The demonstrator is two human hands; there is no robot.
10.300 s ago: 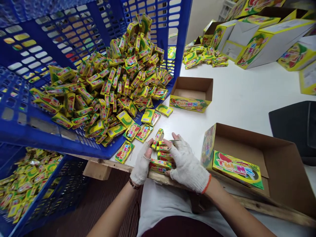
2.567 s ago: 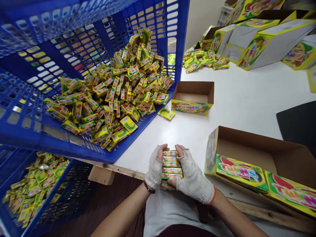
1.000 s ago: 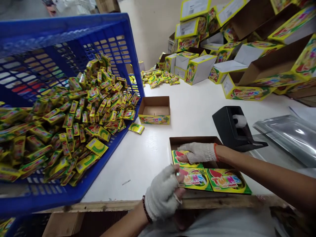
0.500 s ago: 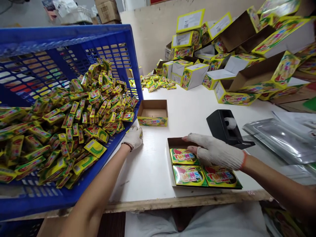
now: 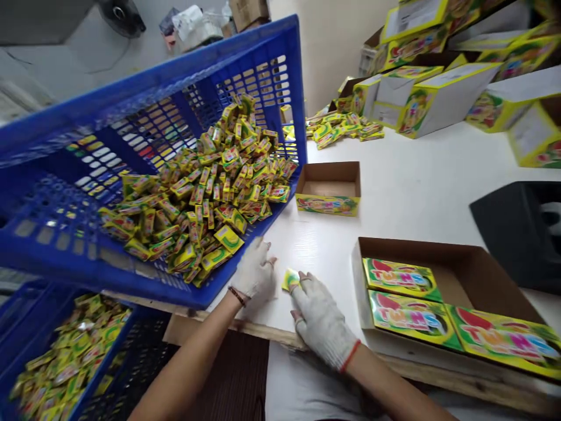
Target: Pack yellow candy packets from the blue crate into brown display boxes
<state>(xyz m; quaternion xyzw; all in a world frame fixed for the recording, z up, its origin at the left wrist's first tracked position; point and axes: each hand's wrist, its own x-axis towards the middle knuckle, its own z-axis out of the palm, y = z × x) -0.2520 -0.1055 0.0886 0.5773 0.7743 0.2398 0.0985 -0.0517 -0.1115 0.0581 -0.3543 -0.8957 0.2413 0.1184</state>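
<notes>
My left hand (image 5: 255, 270), in a white knit glove, is by the near edge of the tilted blue crate (image 5: 195, 298). Its fingers are apart and nothing shows in them. My right hand (image 5: 323, 318), gloved too, is low over the white table, its bent fingers on a small yellow-green packet (image 5: 289, 279); part of that packet is hidden under the fingertips. Many small packets (image 5: 210, 193) lie heaped in the crate. To the right, an open carton (image 5: 464, 257) holds three larger "TWINS" boxes (image 5: 407, 318).
An open, shallow display box (image 5: 328, 204) stands beside the crate. Loose packets (image 5: 344, 127) lie farther back, near piled cartons (image 5: 451, 96). A black tape dispenser (image 5: 517, 228) is at the right. Below left, another blue crate (image 5: 105, 356) contains packets.
My right hand has left the carton and moved left to the small packet. My left hand has shifted nearer to me along the crate's edge. The view has turned left.
</notes>
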